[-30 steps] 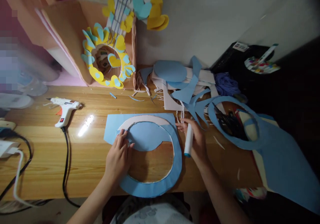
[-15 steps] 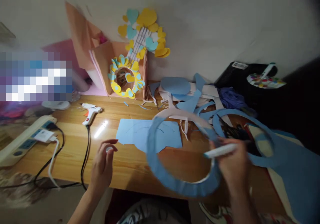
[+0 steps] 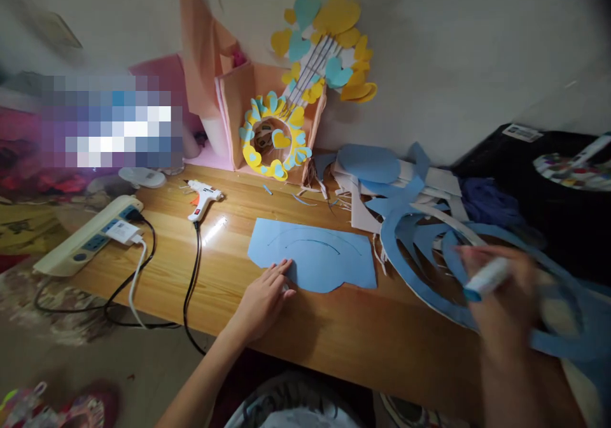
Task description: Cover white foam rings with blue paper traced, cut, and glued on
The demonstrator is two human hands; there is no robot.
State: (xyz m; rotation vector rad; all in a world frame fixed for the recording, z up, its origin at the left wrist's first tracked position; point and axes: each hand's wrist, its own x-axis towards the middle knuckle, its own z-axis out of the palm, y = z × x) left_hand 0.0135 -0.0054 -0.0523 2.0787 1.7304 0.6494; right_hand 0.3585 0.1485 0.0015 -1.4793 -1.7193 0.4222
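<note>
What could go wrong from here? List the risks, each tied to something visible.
The right hand grips a marker over the blue ring; if uncapped (blur hides this), it could streak the ring.
The cord of the glue gun drops over the front edge of the table near the left hand; a snag could drag the gun.
That hand pins only the near edge of the blue sheet, which may pivot.

A motion smear swallows the right hand (image 3: 506, 307) around the white marker (image 3: 487, 278), fingers impossible to separate, it covers part of the blue ring (image 3: 401, 266), the paint palette (image 3: 573, 170) runs off the right edge, and a pixelated patch (image 3: 112, 129) masks the far left.
</note>
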